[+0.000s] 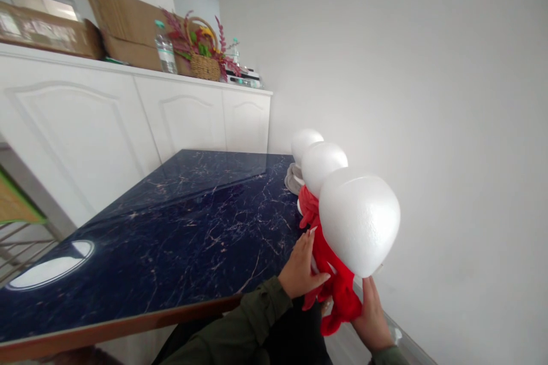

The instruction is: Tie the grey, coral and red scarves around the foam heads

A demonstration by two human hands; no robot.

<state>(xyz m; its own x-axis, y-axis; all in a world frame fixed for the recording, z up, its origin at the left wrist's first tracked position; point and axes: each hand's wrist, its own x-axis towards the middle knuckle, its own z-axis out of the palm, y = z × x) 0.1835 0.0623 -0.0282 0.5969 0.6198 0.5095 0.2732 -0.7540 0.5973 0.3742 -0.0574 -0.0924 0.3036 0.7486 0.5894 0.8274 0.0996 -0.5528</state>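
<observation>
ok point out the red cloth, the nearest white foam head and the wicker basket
red cloth (342, 291), head view, on its folds between the hands
nearest white foam head (359, 219), head view, on its rounded front
wicker basket (205, 65), head view, on its woven wall

Matt, grainy foam head (359, 219) (wrapped in red cloth (338, 288)) beside glossy marbled tabletop (180, 222).

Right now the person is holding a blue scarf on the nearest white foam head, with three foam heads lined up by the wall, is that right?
Not quite. The scarf is red, not blue, as the head view shows. Both the left hand and the right hand are on it, below the nearest white foam head, and three foam heads do stand in a row by the wall.
</observation>
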